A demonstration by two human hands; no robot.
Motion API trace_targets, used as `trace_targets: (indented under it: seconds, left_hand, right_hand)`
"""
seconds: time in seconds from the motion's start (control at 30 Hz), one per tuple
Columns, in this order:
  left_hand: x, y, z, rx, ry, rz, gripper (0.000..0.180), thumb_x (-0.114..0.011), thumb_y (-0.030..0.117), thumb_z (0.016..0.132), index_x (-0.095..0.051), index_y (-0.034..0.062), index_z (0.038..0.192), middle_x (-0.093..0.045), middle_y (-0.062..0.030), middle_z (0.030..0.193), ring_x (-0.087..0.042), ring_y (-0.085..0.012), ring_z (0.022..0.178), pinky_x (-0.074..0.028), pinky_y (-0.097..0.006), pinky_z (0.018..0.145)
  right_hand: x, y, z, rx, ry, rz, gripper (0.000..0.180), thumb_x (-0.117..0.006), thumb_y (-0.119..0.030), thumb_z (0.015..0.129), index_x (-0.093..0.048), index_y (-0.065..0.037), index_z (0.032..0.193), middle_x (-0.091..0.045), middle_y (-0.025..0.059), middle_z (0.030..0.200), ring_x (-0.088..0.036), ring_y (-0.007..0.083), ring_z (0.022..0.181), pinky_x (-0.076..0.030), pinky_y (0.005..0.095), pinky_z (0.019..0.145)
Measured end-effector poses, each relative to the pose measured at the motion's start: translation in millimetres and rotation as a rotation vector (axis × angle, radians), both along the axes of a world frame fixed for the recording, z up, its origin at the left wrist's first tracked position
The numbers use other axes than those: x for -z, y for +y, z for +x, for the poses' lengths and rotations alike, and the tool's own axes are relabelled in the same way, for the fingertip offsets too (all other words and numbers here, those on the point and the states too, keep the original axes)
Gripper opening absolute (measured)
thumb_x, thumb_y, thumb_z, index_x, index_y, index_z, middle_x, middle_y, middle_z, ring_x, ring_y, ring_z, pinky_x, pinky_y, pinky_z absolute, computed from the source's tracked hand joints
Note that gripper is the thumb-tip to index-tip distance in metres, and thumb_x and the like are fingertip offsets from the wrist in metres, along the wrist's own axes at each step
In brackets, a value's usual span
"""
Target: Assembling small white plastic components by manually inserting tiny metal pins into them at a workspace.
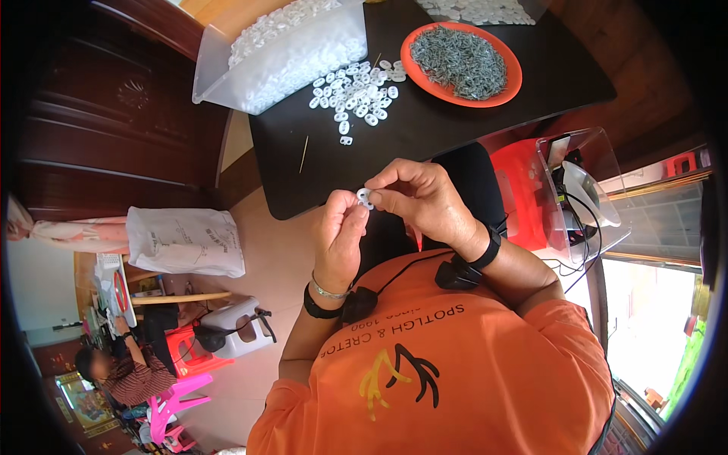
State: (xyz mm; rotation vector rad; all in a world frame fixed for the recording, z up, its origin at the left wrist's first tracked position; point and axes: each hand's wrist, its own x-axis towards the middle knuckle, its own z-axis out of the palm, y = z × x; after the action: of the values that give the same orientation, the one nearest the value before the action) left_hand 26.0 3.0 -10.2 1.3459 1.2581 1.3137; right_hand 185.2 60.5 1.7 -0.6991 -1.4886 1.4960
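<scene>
A small white plastic piece with holes [365, 197] is pinched between my two hands, in front of my body near the table's front edge. My left hand [340, 233] grips its lower left side between thumb and fingers. From the right, my right hand [426, 199] holds its other side with thumb and index finger. Whether a smaller part is in my fingers too, I cannot make out. Beyond my hands, a loose pile of similar white pieces [356, 95] lies on the dark table [292, 186]. Grey metal screw-like parts [459, 64] fill an orange plate [515, 76] at the far right.
A clear bin [216, 80] heaped with white pieces stands far left. One thin stick [304, 155] lies on the table. To the right, a clear box [557, 220] holds cables and a bowl. At lower left are a white sack [184, 241] and another person [138, 378].
</scene>
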Motion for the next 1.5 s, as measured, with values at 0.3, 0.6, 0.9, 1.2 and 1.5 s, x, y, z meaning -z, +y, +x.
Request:
trace_targets:
  seconds: [0.3,0.6,0.9,1.2,1.5]
  left_hand:
    - [1.5,0.9,-3.3,0.009,0.080,-0.007,0.015,-0.054,0.016,0.091,-0.052,0.0028,0.085,-0.046,0.0016,0.070,-0.042,-0.0050,0.062,-0.033,-0.019,0.056]
    - [2.3,0.3,-7.9,0.051,0.125,-0.041,0.016,-0.053,0.018,0.092,-0.051,0.0027,0.086,-0.046,0.0009,0.072,-0.042,-0.0055,0.063,-0.035,-0.020,0.056]
    - [-2.4,3.2,-9.0,0.101,0.106,-0.037,0.015,-0.052,0.012,0.094,-0.048,0.0003,0.085,-0.044,-0.0007,0.065,-0.039,-0.0067,0.058,-0.033,-0.023,0.052]
    - [0.2,0.0,-4.9,0.042,-0.015,-0.070,0.015,-0.051,0.017,0.094,-0.050,0.0040,0.086,-0.046,0.0015,0.069,-0.041,-0.0045,0.060,-0.033,-0.019,0.054]
    - [-0.6,0.5,4.0,-0.091,-0.149,-0.087,0.013,-0.052,0.015,0.092,-0.053,0.0041,0.085,-0.048,0.0022,0.070,-0.042,-0.0037,0.059,-0.032,-0.019,0.053]
  right_hand:
    - [11.7,1.5,-0.4,-0.063,0.055,-0.110,0.007,-0.065,-0.001,0.087,-0.065,0.000,0.093,-0.067,0.0041,0.077,-0.052,0.0016,0.050,-0.039,0.0155,0.038]
    - [4.1,1.1,4.7,-0.092,0.029,-0.178,0.007,-0.066,0.000,0.086,-0.065,0.001,0.093,-0.067,0.0034,0.083,-0.061,0.0073,0.078,-0.051,0.0221,0.071]
    - [9.7,2.8,5.1,-0.120,0.041,-0.168,0.007,-0.063,0.000,0.088,-0.065,0.001,0.095,-0.067,0.0030,0.083,-0.060,0.0071,0.077,-0.051,0.0225,0.070]
    - [21.8,1.7,-1.7,-0.137,0.143,-0.177,0.012,-0.064,0.002,0.087,-0.062,0.000,0.098,-0.065,0.0018,0.084,-0.060,0.0069,0.078,-0.051,0.0222,0.072]
    - [20.8,-4.8,-6.2,-0.070,0.024,-0.045,0.032,-0.070,0.004,0.080,-0.059,-0.003,0.108,-0.059,-0.0020,0.085,-0.057,0.0043,0.078,-0.049,0.0196,0.072]
